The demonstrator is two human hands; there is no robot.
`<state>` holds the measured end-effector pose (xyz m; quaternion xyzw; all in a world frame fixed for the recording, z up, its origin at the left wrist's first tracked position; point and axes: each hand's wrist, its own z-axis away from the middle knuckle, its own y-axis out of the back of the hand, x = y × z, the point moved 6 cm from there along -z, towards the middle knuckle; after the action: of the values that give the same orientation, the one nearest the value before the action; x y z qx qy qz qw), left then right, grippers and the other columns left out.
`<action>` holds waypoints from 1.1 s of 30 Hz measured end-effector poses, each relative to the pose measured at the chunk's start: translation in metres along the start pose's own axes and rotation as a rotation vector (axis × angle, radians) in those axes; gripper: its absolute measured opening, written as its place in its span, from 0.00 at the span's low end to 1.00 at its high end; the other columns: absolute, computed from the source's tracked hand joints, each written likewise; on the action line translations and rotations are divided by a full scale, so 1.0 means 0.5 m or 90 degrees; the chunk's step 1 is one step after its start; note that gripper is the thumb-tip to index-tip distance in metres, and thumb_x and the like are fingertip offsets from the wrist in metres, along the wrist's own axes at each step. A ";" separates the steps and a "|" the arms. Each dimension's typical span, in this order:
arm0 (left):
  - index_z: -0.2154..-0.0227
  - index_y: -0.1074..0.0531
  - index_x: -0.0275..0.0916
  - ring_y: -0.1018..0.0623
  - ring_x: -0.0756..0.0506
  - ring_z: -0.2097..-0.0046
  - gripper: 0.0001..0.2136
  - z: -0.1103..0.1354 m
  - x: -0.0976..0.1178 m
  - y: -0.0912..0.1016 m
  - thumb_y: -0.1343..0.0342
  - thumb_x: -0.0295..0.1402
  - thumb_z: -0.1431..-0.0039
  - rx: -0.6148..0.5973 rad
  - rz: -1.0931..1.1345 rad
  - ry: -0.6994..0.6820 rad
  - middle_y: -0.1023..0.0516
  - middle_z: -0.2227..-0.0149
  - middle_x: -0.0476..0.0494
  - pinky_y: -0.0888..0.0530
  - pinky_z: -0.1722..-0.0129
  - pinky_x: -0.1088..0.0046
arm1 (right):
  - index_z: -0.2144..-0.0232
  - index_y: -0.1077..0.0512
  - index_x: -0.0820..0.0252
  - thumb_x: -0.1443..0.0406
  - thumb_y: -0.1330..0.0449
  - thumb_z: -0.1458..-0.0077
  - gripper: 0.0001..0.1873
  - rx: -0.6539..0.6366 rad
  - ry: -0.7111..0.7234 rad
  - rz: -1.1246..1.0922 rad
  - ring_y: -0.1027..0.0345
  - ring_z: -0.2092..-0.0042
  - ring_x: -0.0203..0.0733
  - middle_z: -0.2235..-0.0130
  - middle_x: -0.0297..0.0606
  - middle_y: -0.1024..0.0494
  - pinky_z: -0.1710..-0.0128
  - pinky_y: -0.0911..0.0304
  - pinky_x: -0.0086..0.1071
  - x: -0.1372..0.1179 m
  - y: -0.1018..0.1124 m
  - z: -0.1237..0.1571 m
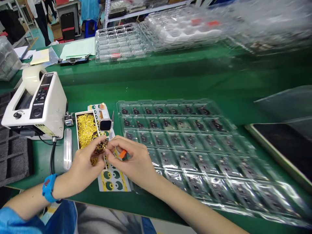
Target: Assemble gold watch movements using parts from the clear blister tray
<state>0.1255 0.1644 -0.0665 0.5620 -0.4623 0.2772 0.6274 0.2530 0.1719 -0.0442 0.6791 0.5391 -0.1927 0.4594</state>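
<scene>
My left hand [84, 162] pinches a small dark and gold part [101, 147] above the green table, next to a box of yellow rubber bands [85, 128]. Meeting it from the right, my right hand [133, 159] has its fingertips closed on the same part, and an orange piece [123, 153] shows under its fingers. A sticker sheet [113, 178] with round dark labels lies under both hands. A clear blister tray [195, 152] with several small dark components sits just to the right.
A white tape dispenser [36, 105] stands at left, with black foam [12, 152] in front of it. Stacked clear trays [119, 42] fill the back. A dark panel [287, 146] lies at right. People stand far back left.
</scene>
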 end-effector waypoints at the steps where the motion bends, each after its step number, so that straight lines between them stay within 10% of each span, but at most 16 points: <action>1: 0.45 0.33 0.38 0.20 0.43 0.56 0.24 -0.003 -0.006 0.005 0.50 0.22 0.46 0.005 0.004 0.021 0.22 0.52 0.39 0.24 0.55 0.68 | 0.77 0.36 0.59 0.73 0.46 0.48 0.09 -0.013 -0.017 -0.036 0.42 0.77 0.30 0.78 0.28 0.32 0.79 0.46 0.24 0.000 0.000 -0.001; 7: 0.46 0.34 0.39 0.21 0.45 0.54 0.23 -0.021 -0.026 0.042 0.48 0.23 0.45 0.078 0.106 0.086 0.21 0.56 0.43 0.24 0.54 0.70 | 0.76 0.37 0.59 0.73 0.47 0.46 0.08 -0.061 -0.001 -0.086 0.43 0.77 0.30 0.78 0.28 0.34 0.77 0.45 0.24 -0.009 -0.006 0.005; 14: 0.52 0.33 0.36 0.21 0.47 0.55 0.18 -0.038 -0.014 0.064 0.44 0.25 0.47 0.132 0.279 0.088 0.20 0.56 0.42 0.26 0.51 0.71 | 0.71 0.34 0.62 0.76 0.56 0.48 0.12 -0.201 0.127 0.256 0.35 0.73 0.38 0.72 0.38 0.29 0.77 0.43 0.30 -0.006 -0.043 0.027; 25: 0.53 0.31 0.38 0.19 0.47 0.56 0.17 -0.032 -0.010 0.070 0.39 0.27 0.47 0.101 0.384 0.113 0.17 0.61 0.45 0.23 0.53 0.73 | 0.75 0.27 0.57 0.64 0.42 0.48 0.06 -0.096 -0.332 0.542 0.35 0.75 0.43 0.71 0.41 0.24 0.76 0.46 0.34 0.238 0.324 -0.033; 33: 0.52 0.30 0.40 0.19 0.45 0.55 0.16 -0.022 -0.014 0.070 0.39 0.30 0.45 0.091 0.416 0.167 0.18 0.60 0.45 0.22 0.53 0.70 | 0.74 0.29 0.58 0.60 0.42 0.46 0.09 -0.370 -0.299 0.475 0.33 0.75 0.41 0.73 0.38 0.26 0.77 0.44 0.32 0.195 0.303 0.089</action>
<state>0.0954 0.1835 -0.0563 0.3863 -0.5125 0.5648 0.5188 0.4348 0.1896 -0.0771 0.6078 0.1743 -0.0059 0.7747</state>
